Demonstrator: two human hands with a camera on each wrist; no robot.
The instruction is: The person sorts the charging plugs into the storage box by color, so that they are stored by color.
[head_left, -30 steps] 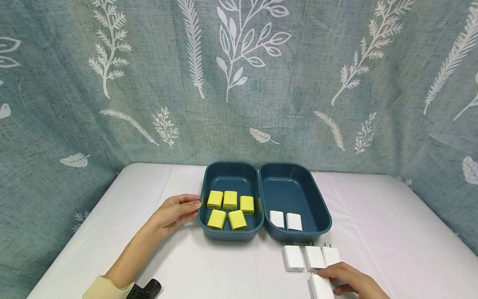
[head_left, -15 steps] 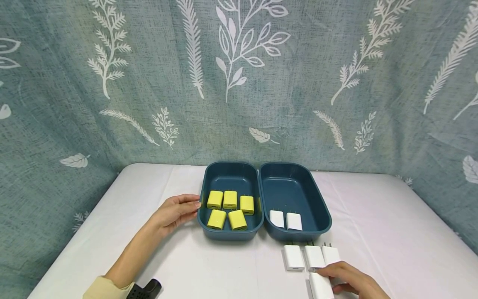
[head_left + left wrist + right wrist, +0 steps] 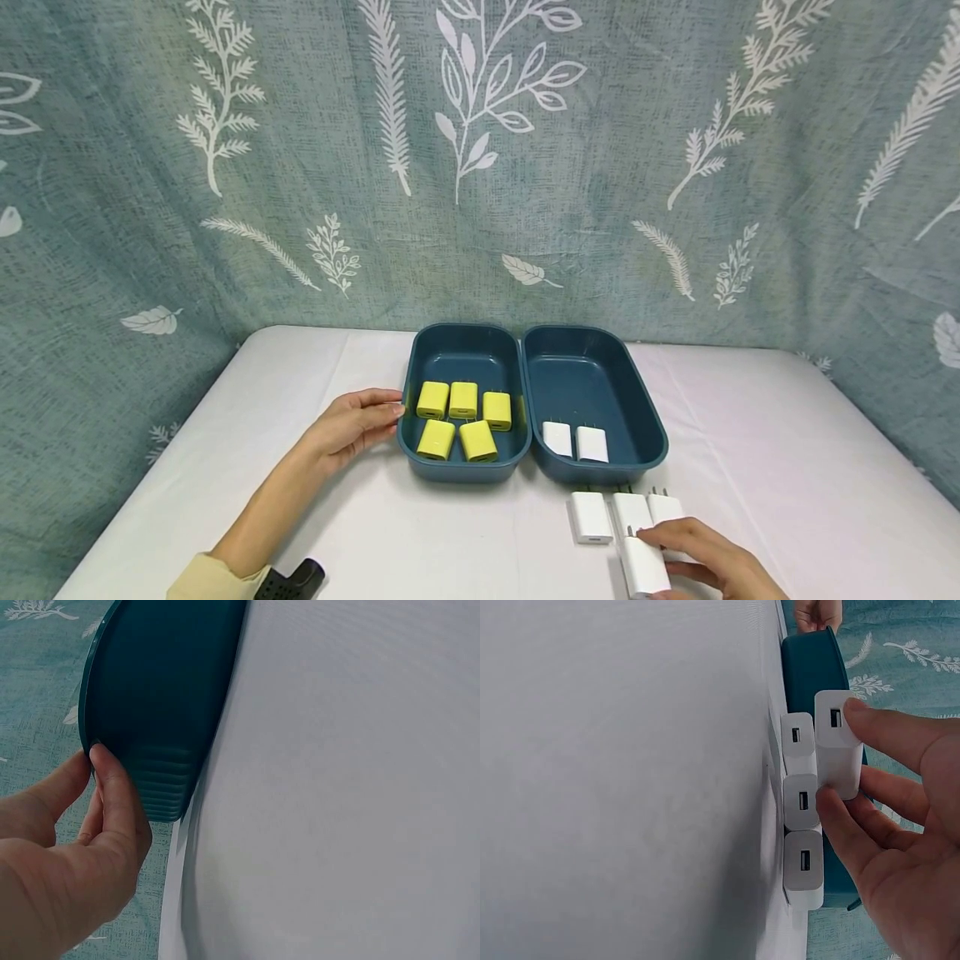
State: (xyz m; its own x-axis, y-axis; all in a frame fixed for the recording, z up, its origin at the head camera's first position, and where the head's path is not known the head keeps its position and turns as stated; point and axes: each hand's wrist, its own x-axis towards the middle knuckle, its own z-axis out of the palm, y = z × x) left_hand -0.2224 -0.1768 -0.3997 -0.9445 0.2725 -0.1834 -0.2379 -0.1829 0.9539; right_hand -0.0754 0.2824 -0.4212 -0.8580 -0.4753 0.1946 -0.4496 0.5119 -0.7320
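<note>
In the head view my right hand [image 3: 716,557] pinches a white USB wall charger [image 3: 645,567], its prongs pointing away from me. The right wrist view shows this charger [image 3: 840,761] between thumb and fingertips, its USB port facing the camera. It is just above a row of other white chargers [image 3: 591,518] on the table. My left hand [image 3: 360,425] holds the left edge of the left dark blue bin [image 3: 462,472] by its rim, thumb against the outer wall. That bin has several yellow chargers [image 3: 462,401] in it; two white chargers [image 3: 592,445] lie in the right bin [image 3: 600,473].
The two bins stand side by side at the back of the white-covered table [image 3: 420,542]. Behind them hangs a green-blue leaf-patterned curtain [image 3: 330,150]. A black device [image 3: 288,579] sits at my left wrist.
My right hand has lifted the nearest white charger slightly off the table, and its prongs now show over the row behind. My left hand and both bins stay in place.
</note>
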